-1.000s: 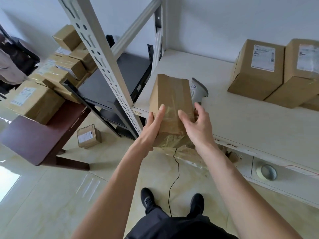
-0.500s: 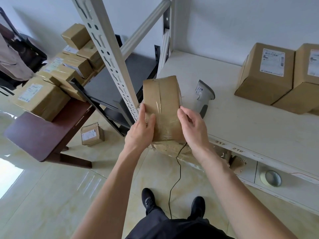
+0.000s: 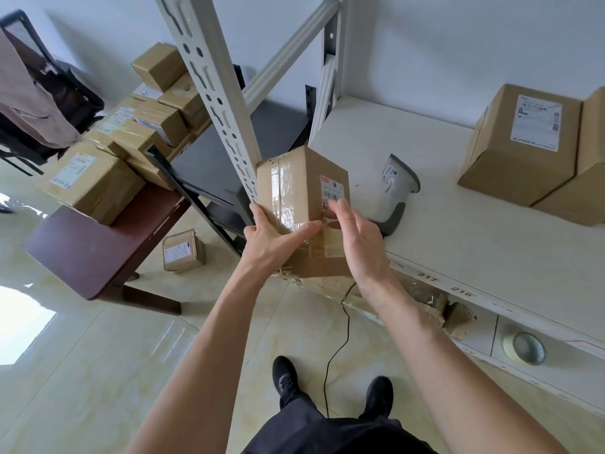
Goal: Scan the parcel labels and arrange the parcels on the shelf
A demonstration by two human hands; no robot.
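I hold a brown taped parcel [image 3: 299,185] upright in front of the white shelf's [image 3: 458,250] left front corner. My left hand [image 3: 275,244] grips its lower left, thumb laid across the taped face. My right hand [image 3: 357,244] lies flat against the right face, fingertips touching the small barcode label [image 3: 332,190]. A grey handheld scanner [image 3: 397,188] lies on the shelf just right of the parcel. Two labelled parcels stand at the shelf's back right, one [image 3: 520,149] beside the other [image 3: 586,178].
A perforated steel upright [image 3: 216,86] rises just left of the parcel. A dark red table [image 3: 91,250] at the left carries a pile of parcels [image 3: 95,181]. One small parcel [image 3: 183,252] lies on the floor. A tape roll [image 3: 527,348] sits on the lower shelf. The scanner's cable [image 3: 337,348] hangs down.
The parcel has been turned in my hands, so the face with the barcode label now shows. My right hand has opened flat against that face.
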